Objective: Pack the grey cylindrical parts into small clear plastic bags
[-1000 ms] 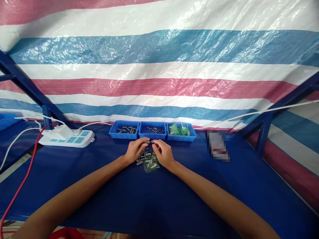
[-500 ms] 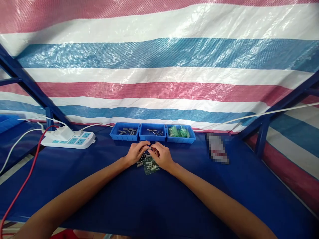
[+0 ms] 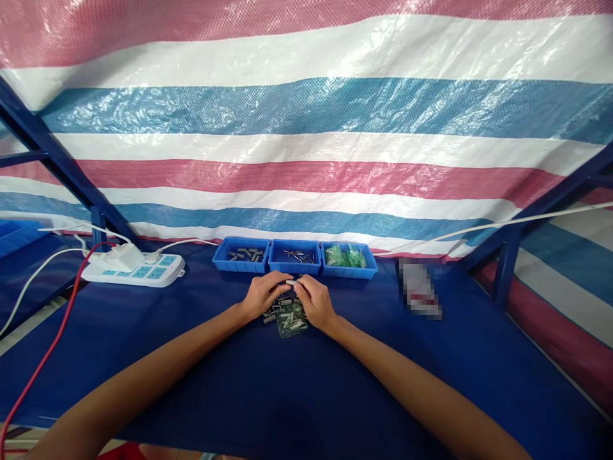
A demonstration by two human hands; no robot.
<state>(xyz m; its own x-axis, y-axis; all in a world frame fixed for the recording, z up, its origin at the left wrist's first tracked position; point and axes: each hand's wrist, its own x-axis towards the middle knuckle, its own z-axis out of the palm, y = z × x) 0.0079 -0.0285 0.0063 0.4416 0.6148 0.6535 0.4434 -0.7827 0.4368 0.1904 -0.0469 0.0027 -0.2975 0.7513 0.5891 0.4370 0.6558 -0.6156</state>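
Observation:
My left hand point(image 3: 261, 296) and my right hand point(image 3: 315, 300) meet fingertip to fingertip over the blue table, both pinching one small grey cylinder point(image 3: 291, 282) between them. Below the hands lies a small pile of grey metal parts point(image 3: 280, 308) partly on a clear green-tinted bag point(image 3: 291, 324). Just beyond stand three small blue trays: the left tray point(image 3: 225, 262) holds grey cylinders, the middle tray point(image 3: 294, 266) holds thin pins, the right tray point(image 3: 349, 271) holds green pieces.
A white power strip point(image 3: 136, 269) with plugs and white cables sits at the left, and a red cable point(image 3: 45, 348) runs down toward the table edge. A blurred white packet point(image 3: 420, 289) lies at the right. A striped tarp hangs behind; blue frame struts stand at both sides.
Both hands stayed over the pile, shifting slightly; the fingertips have drawn together around the small grey cylinder. The view tilted slightly.

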